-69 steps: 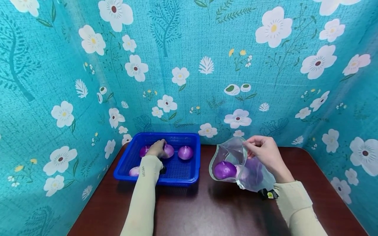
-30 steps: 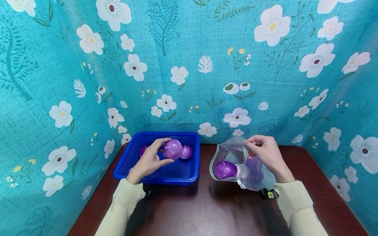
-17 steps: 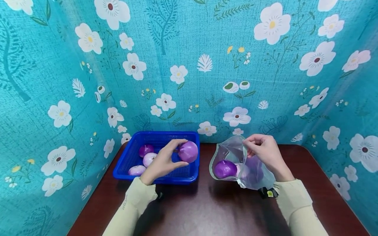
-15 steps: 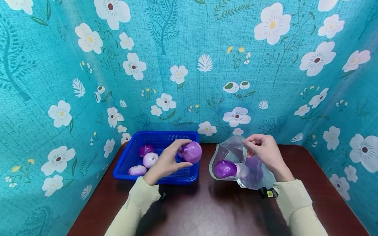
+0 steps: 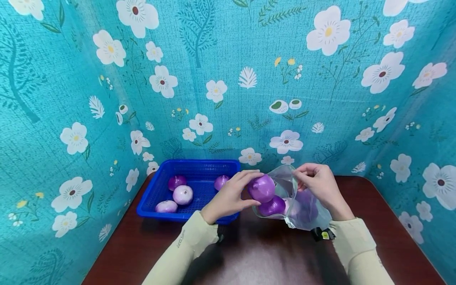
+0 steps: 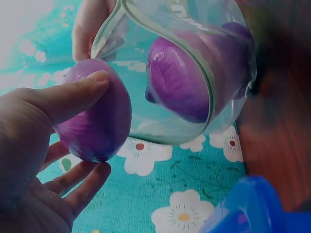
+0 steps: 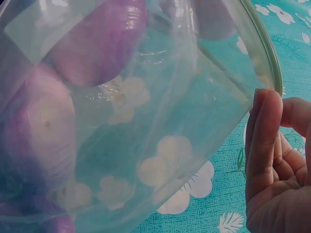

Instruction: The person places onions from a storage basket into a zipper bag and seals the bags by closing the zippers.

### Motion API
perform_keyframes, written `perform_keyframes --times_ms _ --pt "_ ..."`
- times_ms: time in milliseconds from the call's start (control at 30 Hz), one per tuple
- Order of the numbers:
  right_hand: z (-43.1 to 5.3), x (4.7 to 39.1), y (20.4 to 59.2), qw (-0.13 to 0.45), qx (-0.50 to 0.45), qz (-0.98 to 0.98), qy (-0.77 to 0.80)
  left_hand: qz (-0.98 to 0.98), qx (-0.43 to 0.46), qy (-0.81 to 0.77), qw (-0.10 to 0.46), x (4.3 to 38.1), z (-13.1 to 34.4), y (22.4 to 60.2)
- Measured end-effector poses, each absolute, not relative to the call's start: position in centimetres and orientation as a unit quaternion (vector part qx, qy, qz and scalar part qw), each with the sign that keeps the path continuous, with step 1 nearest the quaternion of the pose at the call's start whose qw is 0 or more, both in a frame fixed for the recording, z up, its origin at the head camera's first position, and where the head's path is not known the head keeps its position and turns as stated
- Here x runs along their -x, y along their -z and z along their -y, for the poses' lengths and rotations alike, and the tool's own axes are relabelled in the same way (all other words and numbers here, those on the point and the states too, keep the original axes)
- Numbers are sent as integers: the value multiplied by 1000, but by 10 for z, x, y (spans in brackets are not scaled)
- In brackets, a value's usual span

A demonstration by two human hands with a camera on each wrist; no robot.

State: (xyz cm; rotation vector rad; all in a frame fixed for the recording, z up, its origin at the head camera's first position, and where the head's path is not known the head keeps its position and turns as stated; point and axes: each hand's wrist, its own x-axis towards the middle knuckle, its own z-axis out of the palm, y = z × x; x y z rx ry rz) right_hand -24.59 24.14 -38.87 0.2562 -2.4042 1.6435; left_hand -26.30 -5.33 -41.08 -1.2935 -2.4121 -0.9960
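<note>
"What is the left hand (image 5: pixel 228 198) doing?"

"It's gripping a glossy, rounded red onion (image 5: pixel 262 188), thumb pressing one side and fingers curling round the other. The onion is hovering just outside the mouth of a clear plastic zip bag (image 5: pixel 319 219), near the far edge of the worktop (image 5: pixel 246 253), right of its middle."

"And the right hand (image 5: pixel 318 184)?"

"Its thumb and fingers are pinching the bag's green-edged rim, and the mouth is gaping. A dark purple onion (image 5: pixel 272 206) is showing inside, its smooth skin shining, with a paler onion (image 7: pixel 43 136) lying beside it."

"What's sitting toward the far left corner?"

"A blue plastic basket (image 5: pixel 199 168) is sitting there, its walls showing small perforations. Four more onions (image 5: pixel 183 194) are lying in it: two purple, two pinkish white."

"And around it all?"

"The reddish-brown worktop is gleaming, and flower-printed teal cloth (image 5: pixel 228 130) is hanging behind."
</note>
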Motion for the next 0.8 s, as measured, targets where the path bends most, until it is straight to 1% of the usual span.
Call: perform_keyframes --times_ms 367,467,667,800 --pt "-241 244 386 106 -86 814 -565 842 442 268 156 261 29 410" --pt "-241 244 385 107 -90 812 -567 842 439 255 180 260 23 410" --pt "-240 243 383 112 -92 810 -569 841 429 215 250 261 17 415" --pt "-240 242 381 114 -88 813 -565 843 424 213 255 261 18 418"
